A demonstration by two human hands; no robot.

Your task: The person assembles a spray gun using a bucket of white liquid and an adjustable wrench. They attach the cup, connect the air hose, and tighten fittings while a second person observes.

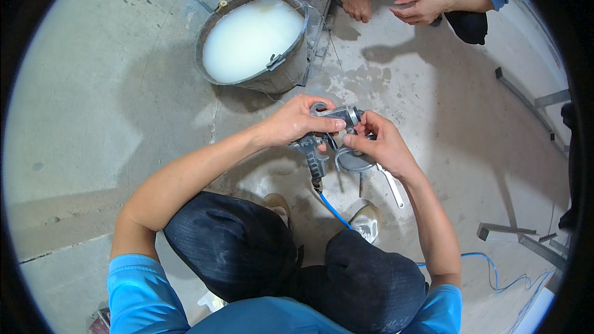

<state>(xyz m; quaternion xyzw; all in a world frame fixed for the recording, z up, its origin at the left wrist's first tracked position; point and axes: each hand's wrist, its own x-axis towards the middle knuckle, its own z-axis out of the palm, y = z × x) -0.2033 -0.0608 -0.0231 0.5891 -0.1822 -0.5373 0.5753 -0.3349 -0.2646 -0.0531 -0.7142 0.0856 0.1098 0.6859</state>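
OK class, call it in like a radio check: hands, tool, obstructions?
Left hand holding grey pistol-grip tool. Right hand at its front end. Blue hose joined at grip's base. Wrench close by; no obstruction seen.

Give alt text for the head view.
A person's left hand holds a dark pistol-grip tool, the right hand at its front end. A blue hose trails from it; beyond stands a bucket of milky liquid, with a co-worker's hands nearby.
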